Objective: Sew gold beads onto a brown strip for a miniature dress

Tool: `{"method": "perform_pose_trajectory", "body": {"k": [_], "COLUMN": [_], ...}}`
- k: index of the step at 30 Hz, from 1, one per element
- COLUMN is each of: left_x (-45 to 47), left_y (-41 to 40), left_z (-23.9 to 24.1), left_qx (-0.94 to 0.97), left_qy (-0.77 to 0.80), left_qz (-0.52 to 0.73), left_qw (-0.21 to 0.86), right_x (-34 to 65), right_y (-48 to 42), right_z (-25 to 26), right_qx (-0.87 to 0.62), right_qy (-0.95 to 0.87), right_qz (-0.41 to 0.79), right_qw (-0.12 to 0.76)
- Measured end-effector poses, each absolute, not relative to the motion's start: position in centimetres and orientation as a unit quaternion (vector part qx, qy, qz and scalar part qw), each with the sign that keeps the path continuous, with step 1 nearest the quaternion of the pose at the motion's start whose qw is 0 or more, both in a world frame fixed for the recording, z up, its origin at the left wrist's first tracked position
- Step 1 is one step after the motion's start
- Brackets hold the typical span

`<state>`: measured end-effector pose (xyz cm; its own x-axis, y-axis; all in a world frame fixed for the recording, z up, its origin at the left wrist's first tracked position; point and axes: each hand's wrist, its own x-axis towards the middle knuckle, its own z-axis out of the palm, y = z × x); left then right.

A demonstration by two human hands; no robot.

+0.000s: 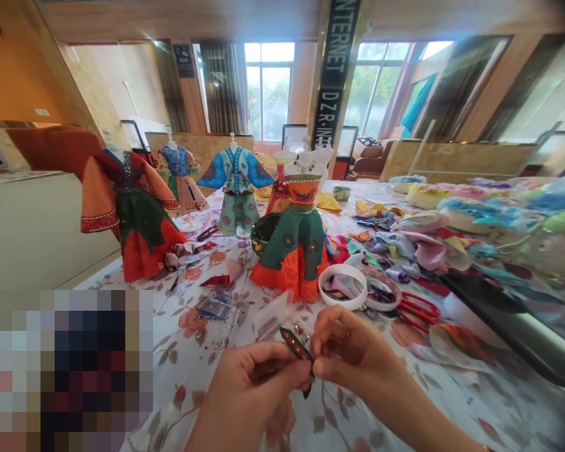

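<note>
By the left hand (258,380), right of a pixelated patch (75,376), a dark green, gem-dotted strip (294,345) is pinched above the flowered tablecloth (164,392), its lower part half covered. Whether it is also gripped by the right hand (353,345) cannot be told. Behind, curtains (219,88) and windows (269,94) are seen; at right, a black object (513,326) is cut off.

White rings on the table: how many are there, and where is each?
2. One white ring lies right of the front dress; the other ring is just right of it, beside the red scissors. More may be hidden under the fabric scraps.
</note>
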<state>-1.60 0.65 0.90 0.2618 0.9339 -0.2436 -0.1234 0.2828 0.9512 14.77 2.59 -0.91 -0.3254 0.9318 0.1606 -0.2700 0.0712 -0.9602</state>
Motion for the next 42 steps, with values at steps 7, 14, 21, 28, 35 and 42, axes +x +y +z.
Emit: {"method": "perform_pose_trajectory", "body": {"k": [7,14,21,28,35,42], "left_x": [-1.69,-1.56,-1.74,-1.66,-1.45,-1.5], "left_y": [0.75,0.42,0.41,0.65,0.99,0.84], "left_z": [1.08,0.75,0.88,1.07,1.46,1.37], "left_qx": [0.409,0.38,0.366,0.361,0.299,0.313], "left_qy": [0.452,0.459,0.429,0.434,0.427,0.442], "left_qz": [0.403,0.413,0.406,0.42,0.427,0.456], "left_qw": [0.683,0.689,0.719,0.711,0.739,0.706], "right_x": [14.91,14.8,14.76,14.81,15.19,15.29], "right_y": [2.69,2.57,2.59,2.29,1.98,1.76], "right_z": [-1.11,-1.23,-1.22,-0.45,-0.67,-0.66], "right_qx": [-0.299,-0.284,-0.284,-0.354,-0.384,-0.358], "right_qy": [-0.544,-0.51,-0.509,-0.581,-0.686,-0.741], "right_qz": [0.62,0.661,0.669,0.573,0.347,0.163], "right_qw": [0.48,0.471,0.46,0.457,0.512,0.544]}}
